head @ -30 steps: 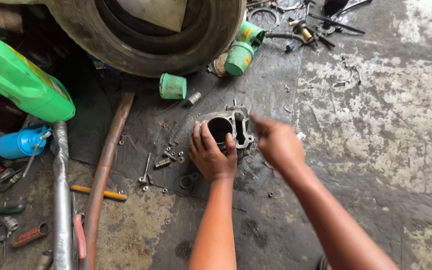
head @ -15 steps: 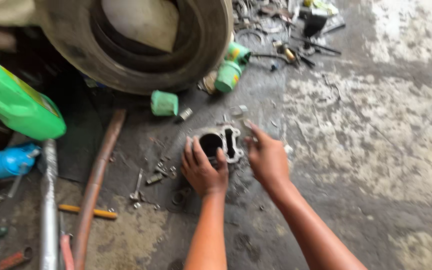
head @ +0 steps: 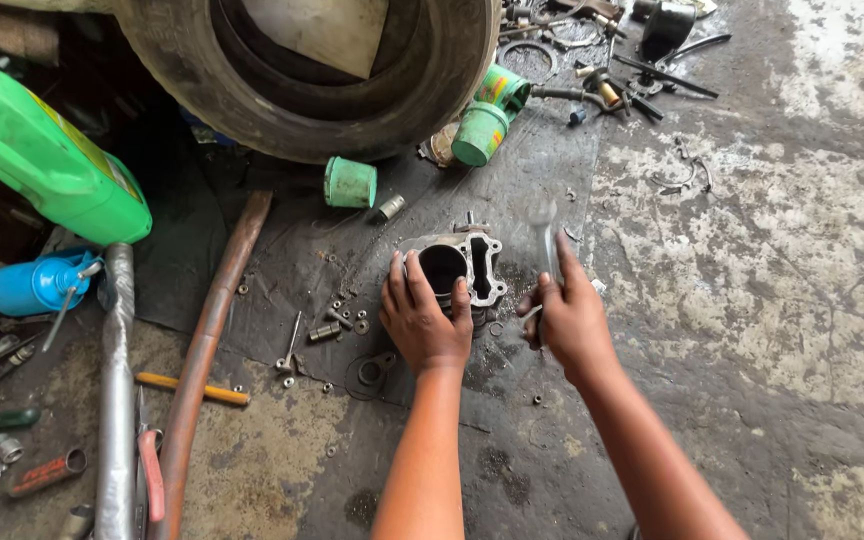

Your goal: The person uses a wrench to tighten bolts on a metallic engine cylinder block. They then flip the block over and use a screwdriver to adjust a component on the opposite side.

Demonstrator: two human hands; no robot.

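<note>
Engine cylinder block (head: pixel 457 268), grey metal with a round bore, lies on the dark oily floor (head: pixel 752 330) near the centre of the scene. Left hand (head: pixel 420 322) rests flat on the near left side of the block, fingers (head: pixel 399 283) spread and touching its rim beside the bore, not curled around it. Right hand (head: pixel 569 318) is just right of the block, fingers closed on a slim metal tool (head: pixel 546 232) that rises from the fist toward the far side; the tool is blurred and its type cannot be told.

Small screws and fittings (head: pixel 324 330) lie scattered left of the block. A worn tyre (head: pixel 312 75) stands at the far side, with a green cap (head: pixel 350 182) just in front of it and two green cans (head: pixel 489 112) to its right. A green jerrycan (head: pixel 42 155) and a blue oil can (head: pixel 37 283) lie at far left. A rusty pipe (head: pixel 207 345) runs from near left toward the tyre.
</note>
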